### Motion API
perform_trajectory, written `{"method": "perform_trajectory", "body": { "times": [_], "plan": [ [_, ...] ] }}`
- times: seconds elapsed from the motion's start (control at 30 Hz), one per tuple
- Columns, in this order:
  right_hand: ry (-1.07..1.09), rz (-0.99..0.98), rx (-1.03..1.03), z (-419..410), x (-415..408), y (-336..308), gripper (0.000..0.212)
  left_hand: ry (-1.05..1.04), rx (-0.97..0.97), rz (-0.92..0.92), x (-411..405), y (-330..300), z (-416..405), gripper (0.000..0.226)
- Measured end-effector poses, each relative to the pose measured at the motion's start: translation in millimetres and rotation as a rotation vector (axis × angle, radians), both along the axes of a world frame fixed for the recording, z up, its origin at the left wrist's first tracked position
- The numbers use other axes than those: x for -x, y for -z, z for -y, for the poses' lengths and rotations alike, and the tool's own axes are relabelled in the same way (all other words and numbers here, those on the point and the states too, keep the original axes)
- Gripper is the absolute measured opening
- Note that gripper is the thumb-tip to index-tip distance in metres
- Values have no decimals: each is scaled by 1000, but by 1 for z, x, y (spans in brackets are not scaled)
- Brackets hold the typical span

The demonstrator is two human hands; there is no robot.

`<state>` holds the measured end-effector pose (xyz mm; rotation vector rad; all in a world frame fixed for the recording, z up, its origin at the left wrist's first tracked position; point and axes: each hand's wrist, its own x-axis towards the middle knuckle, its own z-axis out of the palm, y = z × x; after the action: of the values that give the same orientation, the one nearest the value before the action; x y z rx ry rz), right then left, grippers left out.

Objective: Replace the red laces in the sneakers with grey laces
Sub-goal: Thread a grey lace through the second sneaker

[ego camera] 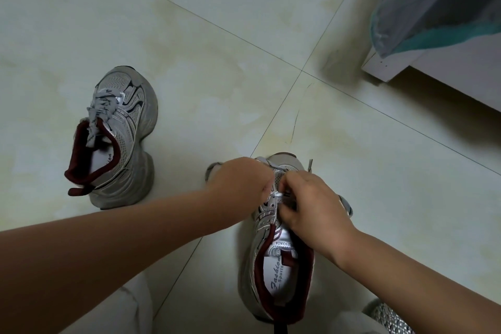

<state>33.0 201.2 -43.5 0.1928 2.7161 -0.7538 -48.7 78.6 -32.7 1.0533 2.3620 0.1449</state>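
Two sneakers stand on the tiled floor (244, 35) in front of you. The near sneaker (273, 266) sits between your knees, toe pointing away, its dark red collar open toward you. Your left hand (241, 184) and right hand (311, 206) are close together over its eyelet rows, almost touching, each with fingers curled and pinching the grey lace (273, 195) where it crosses the tongue. One lace end with its tip (310, 165) sticks up just past your right hand, beside the toe.

The far sneaker (119, 138) stands well apart on your left, upright, already threaded with a grey lace (101, 108) whose ends hang into the opening.

Ahead and between the sneakers the floor lies bare, crossed by grout lines that meet beyond the near toe. At the upper right, the white edge of a bed base (393, 70) cuts diagonally across the view, with a grey and teal cover (433, 13) hanging over its corner; that edge is near your right side but clear of the hand. A silver patterned item (390, 317) at the bottom right edge lies just beside your right forearm; you cannot tell what it is.
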Motion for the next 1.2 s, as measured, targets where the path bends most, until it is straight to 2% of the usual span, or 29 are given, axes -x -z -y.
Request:
{"method": "perform_trajectory", "body": {
  "times": [0.07,0.17,0.37,0.53,0.7,0.73,0.83,0.9,0.97,1.07,1.2],
  "plan": [
    [-1,-5,-8,0,0,2,16,172,115,-111,-1,-7,-9,18],
    [-8,-18,-21,0,1,3,22,337,169,-138,0,-8,-20,25],
    [-15,0,-48,-2,4,3,30,371,156,-91,4,-10,-29,26],
    [-20,-8,-41,-2,4,4,23,141,55,126,7,-2,-24,17],
    [-12,-13,-31,-1,4,3,17,-324,-228,379,4,19,-4,5],
    [-7,-13,-30,-1,4,2,19,-410,-275,407,1,20,-2,6],
    [1,-6,-42,-1,3,2,24,-627,-401,431,-6,25,3,26],
    [-24,4,-61,-1,4,0,20,-576,-405,326,-9,25,5,22],
    [-60,1,-88,-1,5,-2,18,-402,-379,180,-12,26,9,14],
    [-129,6,-154,-2,9,-2,21,-130,-392,-20,-15,30,15,27],
    [-255,61,-290,2,14,3,41,-37,-418,28,-18,33,25,29]
  ]
}}
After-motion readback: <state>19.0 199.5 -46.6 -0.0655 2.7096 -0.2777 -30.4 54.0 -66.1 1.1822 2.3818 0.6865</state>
